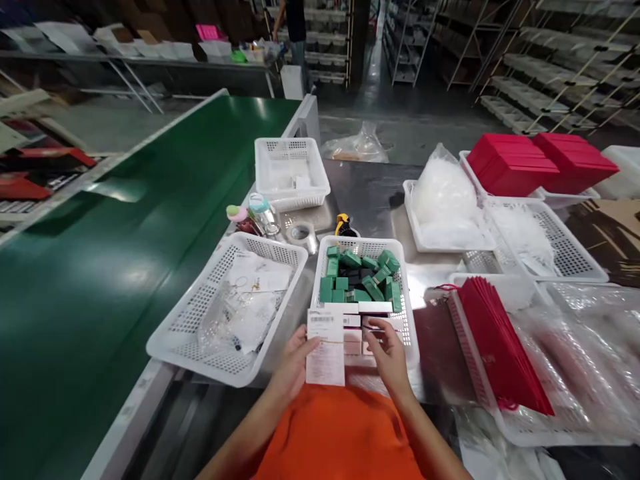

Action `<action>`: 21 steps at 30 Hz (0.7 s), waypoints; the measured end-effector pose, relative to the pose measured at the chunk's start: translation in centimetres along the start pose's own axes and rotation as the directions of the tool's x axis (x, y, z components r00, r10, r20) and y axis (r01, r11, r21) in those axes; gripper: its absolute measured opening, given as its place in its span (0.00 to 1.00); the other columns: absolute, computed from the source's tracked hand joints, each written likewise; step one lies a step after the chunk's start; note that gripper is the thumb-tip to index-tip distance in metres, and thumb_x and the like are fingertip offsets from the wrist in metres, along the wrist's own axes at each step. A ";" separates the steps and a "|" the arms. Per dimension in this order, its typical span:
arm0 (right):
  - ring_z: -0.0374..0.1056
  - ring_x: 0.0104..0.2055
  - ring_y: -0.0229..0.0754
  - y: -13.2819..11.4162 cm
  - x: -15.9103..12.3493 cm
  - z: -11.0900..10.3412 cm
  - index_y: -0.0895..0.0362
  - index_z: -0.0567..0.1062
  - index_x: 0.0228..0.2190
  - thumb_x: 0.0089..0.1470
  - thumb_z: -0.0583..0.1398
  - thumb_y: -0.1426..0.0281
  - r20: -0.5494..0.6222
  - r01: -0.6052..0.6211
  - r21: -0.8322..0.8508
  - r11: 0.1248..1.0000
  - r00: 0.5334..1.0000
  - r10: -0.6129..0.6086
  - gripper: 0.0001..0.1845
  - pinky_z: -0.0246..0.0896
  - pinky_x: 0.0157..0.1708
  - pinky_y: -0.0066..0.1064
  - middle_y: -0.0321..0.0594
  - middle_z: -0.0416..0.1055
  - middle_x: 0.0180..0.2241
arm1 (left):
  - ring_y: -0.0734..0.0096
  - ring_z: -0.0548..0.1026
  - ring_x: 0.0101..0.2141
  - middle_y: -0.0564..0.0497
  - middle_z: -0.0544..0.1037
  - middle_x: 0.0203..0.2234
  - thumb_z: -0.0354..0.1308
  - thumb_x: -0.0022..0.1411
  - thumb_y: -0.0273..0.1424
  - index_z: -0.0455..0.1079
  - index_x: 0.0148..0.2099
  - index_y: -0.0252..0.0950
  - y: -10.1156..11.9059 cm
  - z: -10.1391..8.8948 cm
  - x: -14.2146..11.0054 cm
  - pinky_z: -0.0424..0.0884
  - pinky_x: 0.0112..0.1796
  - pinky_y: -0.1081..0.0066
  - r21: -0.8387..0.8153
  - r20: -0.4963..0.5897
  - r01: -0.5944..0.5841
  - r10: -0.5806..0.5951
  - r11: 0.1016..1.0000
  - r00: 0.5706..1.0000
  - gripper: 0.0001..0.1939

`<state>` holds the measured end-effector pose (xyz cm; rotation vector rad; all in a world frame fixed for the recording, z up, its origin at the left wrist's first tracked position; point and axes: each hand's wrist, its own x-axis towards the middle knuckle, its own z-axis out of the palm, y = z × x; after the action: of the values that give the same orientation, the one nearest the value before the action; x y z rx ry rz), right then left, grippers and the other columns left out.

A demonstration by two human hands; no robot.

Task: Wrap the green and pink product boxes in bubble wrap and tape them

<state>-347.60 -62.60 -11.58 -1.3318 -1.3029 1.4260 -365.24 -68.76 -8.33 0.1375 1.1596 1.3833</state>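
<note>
My left hand (295, 360) is closed on a white printed slip with a barcode (325, 347), holding it upright at the near rim of a white perforated basket (407, 313). That basket holds several small green boxes (367, 277) and, at its near end, pale pink and white boxes (357, 333). My right hand (387, 353) reaches into the near end of the basket, fingers curled over the pink boxes; whether it grips one I cannot make out.
A white basket of small bagged items (225, 313) sits to the left, an almost bare basket (290, 170) behind it. A green conveyor belt (125, 233) runs along the left. Red paper bags (495, 340), red boxes (540, 160) and plastic wrap (445, 193) fill the right side. A tape roll (300, 233) lies mid-table.
</note>
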 end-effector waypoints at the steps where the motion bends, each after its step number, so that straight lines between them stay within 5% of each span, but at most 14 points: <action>1: 0.72 0.38 0.45 0.6 0.3 -0.6 0.55 0.75 0.44 0.54 0.62 0.56 -0.022 0.030 -0.073 0.997 0.999 -0.032 0.19 0.71 0.32 0.35 0.48 0.75 0.45 | 0.52 0.82 0.40 0.44 0.84 0.35 0.77 0.39 0.38 0.72 0.43 0.35 0.2 -0.6 0.1 0.77 0.43 0.60 -0.003 -0.039 0.000 0.000 1.000 0.999 0.29; 4: 0.71 0.43 0.48 3.0 1.9 -3.0 0.55 0.74 0.46 0.58 0.58 0.61 -0.079 0.169 -0.377 0.911 0.974 -0.214 0.17 0.71 0.38 0.39 0.50 0.73 0.46 | 0.49 0.82 0.43 0.44 0.84 0.35 0.77 0.38 0.36 0.71 0.47 0.35 0.5 -2.7 0.6 0.77 0.46 0.58 -0.016 -0.150 -0.005 0.002 1.000 0.989 0.33; 8: 0.66 0.52 0.55 5.8 5.4 -5.8 0.57 0.74 0.48 0.59 0.53 0.71 0.060 0.294 -0.783 0.548 0.912 -0.405 0.17 0.65 0.51 0.49 0.54 0.72 0.51 | 0.47 0.80 0.47 0.45 0.84 0.36 0.75 0.38 0.34 0.69 0.51 0.35 0.9 -4.7 0.8 0.76 0.48 0.55 -0.011 -0.216 -0.018 0.016 1.000 0.976 0.36; 16: 0.67 0.50 0.56 5.5 11.1 -5.7 0.54 0.77 0.48 0.58 0.55 0.76 0.376 0.416 -0.884 0.214 0.904 -0.202 0.18 0.59 0.47 0.44 0.50 0.76 0.49 | 0.45 0.80 0.47 0.42 0.84 0.37 0.74 0.38 0.36 0.72 0.46 0.34 0.9 -3.8 0.5 0.77 0.47 0.54 -0.024 -0.228 -0.002 -0.004 1.000 0.974 0.31; 21: 0.69 0.48 0.57 3.9 13.2 -5.2 0.54 0.79 0.43 0.53 0.60 0.77 0.544 0.549 -0.831 0.091 0.836 -0.076 0.16 0.58 0.46 0.43 0.51 0.78 0.43 | 0.46 0.81 0.46 0.44 0.84 0.36 0.74 0.38 0.34 0.73 0.47 0.35 0.7 -3.2 0.3 0.76 0.47 0.55 -0.067 -0.223 -0.001 -0.015 0.998 0.975 0.31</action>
<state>-344.09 -49.61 -17.57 -1.2986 -2.9121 0.2774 -368.06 -70.01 -9.59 -0.0727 1.2957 1.4570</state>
